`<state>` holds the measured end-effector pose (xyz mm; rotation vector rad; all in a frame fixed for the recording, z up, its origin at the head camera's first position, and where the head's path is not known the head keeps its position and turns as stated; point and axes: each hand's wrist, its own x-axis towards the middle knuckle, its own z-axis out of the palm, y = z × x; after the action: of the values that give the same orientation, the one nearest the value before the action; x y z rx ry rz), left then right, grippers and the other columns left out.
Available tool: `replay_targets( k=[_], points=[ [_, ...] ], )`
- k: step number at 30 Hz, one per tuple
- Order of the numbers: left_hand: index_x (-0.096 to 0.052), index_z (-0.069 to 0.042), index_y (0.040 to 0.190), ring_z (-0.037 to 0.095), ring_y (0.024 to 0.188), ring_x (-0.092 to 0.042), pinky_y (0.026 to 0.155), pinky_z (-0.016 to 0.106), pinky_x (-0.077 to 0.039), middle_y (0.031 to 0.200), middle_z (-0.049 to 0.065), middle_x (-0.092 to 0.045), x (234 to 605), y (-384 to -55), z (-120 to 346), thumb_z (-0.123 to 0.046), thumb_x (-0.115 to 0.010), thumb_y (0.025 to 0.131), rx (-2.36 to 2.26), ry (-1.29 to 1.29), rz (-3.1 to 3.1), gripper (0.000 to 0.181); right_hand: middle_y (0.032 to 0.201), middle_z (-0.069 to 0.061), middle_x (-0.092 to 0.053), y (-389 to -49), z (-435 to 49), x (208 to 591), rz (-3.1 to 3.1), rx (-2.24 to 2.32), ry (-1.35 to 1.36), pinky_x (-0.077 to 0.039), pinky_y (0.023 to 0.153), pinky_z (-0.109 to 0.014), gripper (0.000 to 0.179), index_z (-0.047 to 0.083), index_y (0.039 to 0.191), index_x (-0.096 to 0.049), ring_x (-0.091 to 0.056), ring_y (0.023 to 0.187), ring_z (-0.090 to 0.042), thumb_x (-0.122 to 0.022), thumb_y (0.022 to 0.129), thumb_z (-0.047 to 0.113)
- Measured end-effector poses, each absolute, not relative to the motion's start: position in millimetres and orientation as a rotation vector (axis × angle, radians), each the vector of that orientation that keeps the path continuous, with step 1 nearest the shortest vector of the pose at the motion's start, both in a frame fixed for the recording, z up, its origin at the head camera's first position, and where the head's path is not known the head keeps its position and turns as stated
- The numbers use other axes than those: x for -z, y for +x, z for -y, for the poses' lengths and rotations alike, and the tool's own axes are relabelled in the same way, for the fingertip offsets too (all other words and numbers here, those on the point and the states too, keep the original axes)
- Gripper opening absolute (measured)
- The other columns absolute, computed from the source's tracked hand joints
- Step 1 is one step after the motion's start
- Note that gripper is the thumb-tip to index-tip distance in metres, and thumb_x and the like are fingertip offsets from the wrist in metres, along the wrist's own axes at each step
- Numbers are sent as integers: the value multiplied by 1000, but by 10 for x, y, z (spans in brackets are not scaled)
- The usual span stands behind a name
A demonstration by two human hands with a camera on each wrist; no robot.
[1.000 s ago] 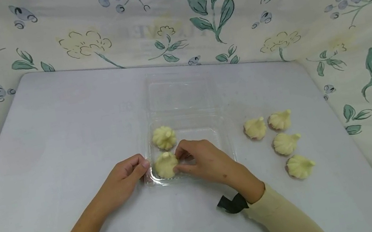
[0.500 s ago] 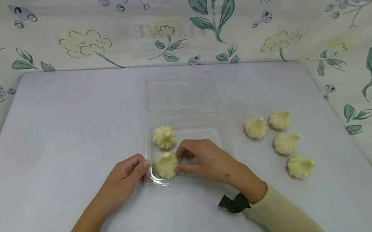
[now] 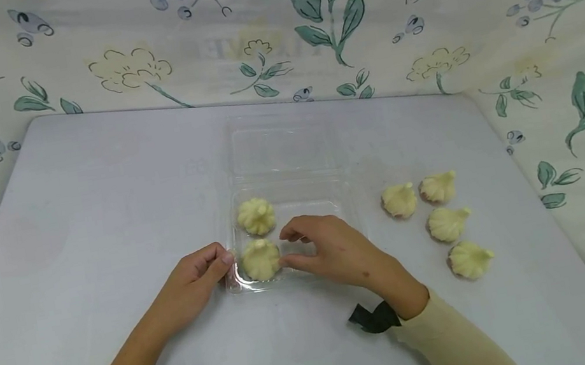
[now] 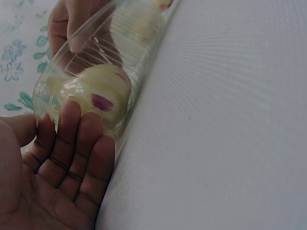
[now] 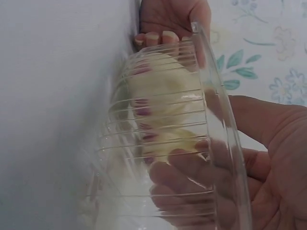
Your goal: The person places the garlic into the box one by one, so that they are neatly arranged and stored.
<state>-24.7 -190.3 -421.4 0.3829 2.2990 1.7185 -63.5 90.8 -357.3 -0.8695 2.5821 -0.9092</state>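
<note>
A clear plastic clamshell container (image 3: 318, 199) lies with its lid folded back. Two pale yellow garlic bulbs stand in its left side, a far bulb (image 3: 256, 216) and a near bulb (image 3: 261, 260). The left hand (image 3: 197, 283) pinches the container's left rim between thumb and forefinger; its other fingers lie along the outer wall in the left wrist view, close to a purple-marked bulb (image 4: 98, 88). Over the container, the right hand (image 3: 333, 252) has loosely bent, parted fingers with nothing between them. Its thumb tip is beside the near bulb; whether they touch cannot be told.
Several more garlic bulbs (image 3: 447, 224) lie on the white table (image 3: 97, 196) to the right of the container. The transparent lid (image 3: 280, 146) extends toward the far edge. A leaf-and-flower patterned cloth (image 3: 125, 16) hangs behind the table and along its sides.
The right hand has let go of the near garlic bulb and drawn slightly right, its fingers spreading. The left hand keeps its place on the rim. The head view has shifted a little.
</note>
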Motion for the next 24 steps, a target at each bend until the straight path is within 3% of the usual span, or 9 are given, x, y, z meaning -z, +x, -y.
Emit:
replay_targets(
  k=[24],
  points=[
    [-60,-7,89,21,80,-53,73,30,-45,85,7,-58,4230,-251,1883,-24,-51,112,-1699,374,-2317,30,121,2,-71,-457,-1258,3377,-2773,967,-858,-54,94,-39,32,12,120,-71,-69,111,-22,-80,95,29]
  ],
)
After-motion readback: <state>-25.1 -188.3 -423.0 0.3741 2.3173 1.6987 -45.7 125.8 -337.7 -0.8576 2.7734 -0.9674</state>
